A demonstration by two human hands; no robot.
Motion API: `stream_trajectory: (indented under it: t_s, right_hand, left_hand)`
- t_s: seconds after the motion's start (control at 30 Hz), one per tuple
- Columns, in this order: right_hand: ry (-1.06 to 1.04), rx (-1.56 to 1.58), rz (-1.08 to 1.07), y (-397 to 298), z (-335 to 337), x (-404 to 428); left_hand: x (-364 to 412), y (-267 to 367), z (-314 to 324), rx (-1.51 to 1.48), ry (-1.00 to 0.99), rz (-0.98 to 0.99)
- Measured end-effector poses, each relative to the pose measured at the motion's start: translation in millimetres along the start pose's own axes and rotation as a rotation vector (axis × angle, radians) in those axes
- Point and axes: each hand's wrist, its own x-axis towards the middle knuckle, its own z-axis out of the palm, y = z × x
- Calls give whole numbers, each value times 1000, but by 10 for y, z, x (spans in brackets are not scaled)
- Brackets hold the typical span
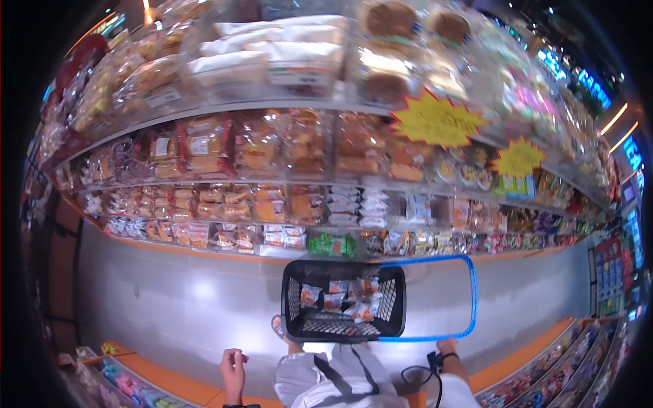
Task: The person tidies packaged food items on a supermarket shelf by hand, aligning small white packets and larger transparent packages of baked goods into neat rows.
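Note:
My right hand (448, 346) is closed around the blue handle (474, 301) of a black plastic shopping basket (344, 337), at its near right corner. The basket hangs over the floor in front of my legs, its handle folded out to the right. Inside lie several small wrapped snack packets (333, 302). My left hand (233, 364) is raised at the lower left, away from the basket, with its fingers curled. A small dark reddish thing shows at its fingertips; I cannot tell whether it is held.
Shelves (285, 182) of packaged bread and snacks curve across the front, with yellow starburst signs (440, 121) at the right. Behind me, lower display racks with orange edging (168, 375) stand at both sides. A grey tiled floor (199, 290) lies between.

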Motion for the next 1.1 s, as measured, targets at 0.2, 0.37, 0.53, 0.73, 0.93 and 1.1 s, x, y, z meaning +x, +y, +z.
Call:
stream_trajectory:
  t_s: [0.2,0.37,0.53,0.73,0.93,1.1]
  right_hand:
    - [39,236,-147,-116,90,-347]
    - [128,387,-368,-765,-109,-563]
    - [376,468,-623,-1387,-638,-190]
    - [644,707,-1076,-2693,-1796,250]
    - [927,446,-1244,-3503,-2177,607]
    - [846,154,-1236,-3641,-1972,982]
  left_hand:
    - [846,-124,-212,60,-132,61]
    - [924,-150,-65,149,-188,12]
    - [792,298,643,294,-177,157]
    - [1072,792,1607,570,-267,705]
    - [1849,1253,2783,717,-272,1000]
    - [2305,1601,3603,633,-290,1119]
